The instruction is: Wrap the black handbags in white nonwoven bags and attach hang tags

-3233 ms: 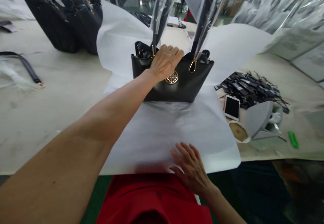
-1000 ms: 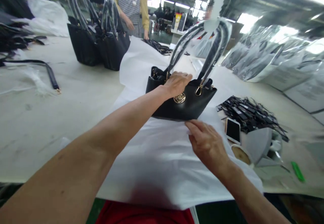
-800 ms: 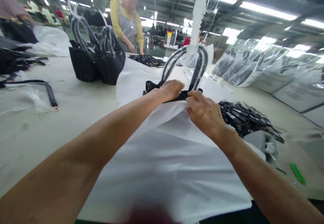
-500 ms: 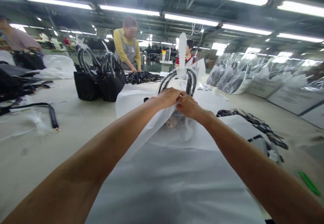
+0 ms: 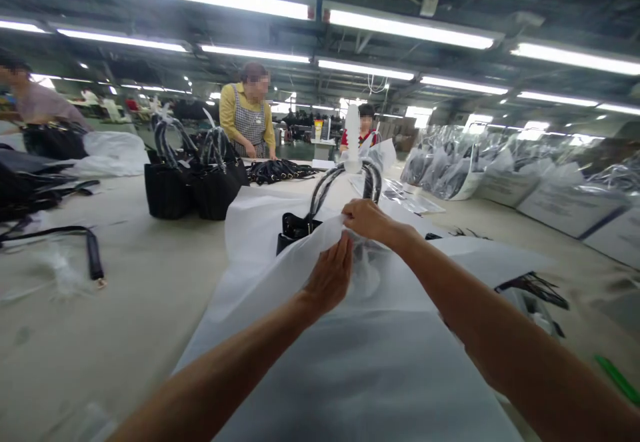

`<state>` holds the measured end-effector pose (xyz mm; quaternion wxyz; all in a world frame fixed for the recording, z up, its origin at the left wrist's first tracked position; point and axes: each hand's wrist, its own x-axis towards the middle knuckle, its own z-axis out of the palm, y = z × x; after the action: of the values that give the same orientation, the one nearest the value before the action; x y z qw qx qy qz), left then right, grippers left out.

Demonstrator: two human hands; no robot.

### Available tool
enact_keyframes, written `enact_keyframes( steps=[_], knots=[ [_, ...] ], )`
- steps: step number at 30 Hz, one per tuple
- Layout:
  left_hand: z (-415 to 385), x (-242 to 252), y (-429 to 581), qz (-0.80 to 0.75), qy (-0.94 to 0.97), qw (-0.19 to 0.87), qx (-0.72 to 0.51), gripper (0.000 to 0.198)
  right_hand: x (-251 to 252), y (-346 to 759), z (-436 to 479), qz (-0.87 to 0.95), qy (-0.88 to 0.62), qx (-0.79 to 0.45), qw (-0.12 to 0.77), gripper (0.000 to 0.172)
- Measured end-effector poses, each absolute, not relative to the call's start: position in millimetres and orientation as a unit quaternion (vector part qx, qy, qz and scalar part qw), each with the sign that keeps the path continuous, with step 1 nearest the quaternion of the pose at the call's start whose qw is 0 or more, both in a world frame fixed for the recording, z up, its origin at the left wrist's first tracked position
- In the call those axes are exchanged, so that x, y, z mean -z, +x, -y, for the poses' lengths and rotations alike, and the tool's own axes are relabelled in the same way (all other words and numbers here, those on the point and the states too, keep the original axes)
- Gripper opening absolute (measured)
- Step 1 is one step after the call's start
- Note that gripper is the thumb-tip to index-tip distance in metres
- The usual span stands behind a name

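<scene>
A black handbag [image 5: 295, 229] stands on the table in front of me, its handles [image 5: 371, 181] wrapped in clear plastic and standing up. A thin white wrapping sheet [image 5: 310, 355] covers most of its near side, so the bag's front is largely hidden. My right hand [image 5: 369, 219] pinches the sheet's upper edge just below the handles. Below it, my left hand [image 5: 330, 274] lies flat against the sheet with fingers stretched upward.
Black handbags [image 5: 195, 185] with wrapped handles stand at the left. Black straps [image 5: 277, 170] lie near a co-worker in a checked apron [image 5: 250, 122]. Plastic-covered bags [image 5: 445, 162] fill the right back. A loose strap [image 5: 93, 255] lies left, a green object [image 5: 617, 379] right.
My left hand has come down from the handles and flattened on the sheet. The sheet now covers the round emblem on the bag's front. The view has tilted upward.
</scene>
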<state>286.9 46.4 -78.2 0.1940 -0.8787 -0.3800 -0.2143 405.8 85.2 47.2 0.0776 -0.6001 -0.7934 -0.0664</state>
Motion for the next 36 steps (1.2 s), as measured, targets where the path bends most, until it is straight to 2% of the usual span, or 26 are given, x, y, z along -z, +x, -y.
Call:
enact_keyframes(
  steps=[7, 13, 17, 19, 21, 25, 27, 36],
  knots=[
    [-67.8, 56.2, 293.4, 0.427, -0.866, 0.149, 0.214, 0.058, -64.1, 395.1, -80.6, 0.760, -0.641, 0.037, 0.096, 0.029],
    [-90.6, 43.2, 299.3, 0.409, -0.888, 0.098, 0.187, 0.066, -51.5, 394.1, -92.1, 0.740, -0.655, 0.063, 0.141, 0.038],
    [-102.1, 31.1, 302.9, 0.387, -0.898, 0.089, 0.190, 0.075, -41.2, 394.0, -96.1, 0.747, -0.642, 0.093, 0.147, 0.023],
    [-104.7, 32.2, 302.6, 0.376, -0.900, 0.098, 0.199, 0.077, -36.8, 392.6, -94.4, 0.749, -0.635, 0.108, 0.156, 0.024],
    [-107.8, 38.2, 301.4, 0.349, -0.908, 0.111, 0.204, 0.072, -30.0, 391.4, -90.8, 0.748, -0.630, 0.122, 0.169, 0.026],
    [-120.0, 57.2, 299.7, 0.277, -0.928, 0.144, 0.202, 0.032, -6.5, 391.3, -80.0, 0.753, -0.611, 0.147, 0.197, 0.023],
    [-126.0, 66.3, 298.6, 0.253, -0.930, 0.169, 0.204, 0.024, 7.1, 392.9, -74.5, 0.756, -0.598, 0.159, 0.214, 0.023],
    [-93.4, 77.8, 245.5, 0.144, -0.900, 0.317, 0.262, 0.033, 47.3, 408.8, -65.5, 0.778, -0.503, 0.219, 0.307, 0.024]
  ],
)
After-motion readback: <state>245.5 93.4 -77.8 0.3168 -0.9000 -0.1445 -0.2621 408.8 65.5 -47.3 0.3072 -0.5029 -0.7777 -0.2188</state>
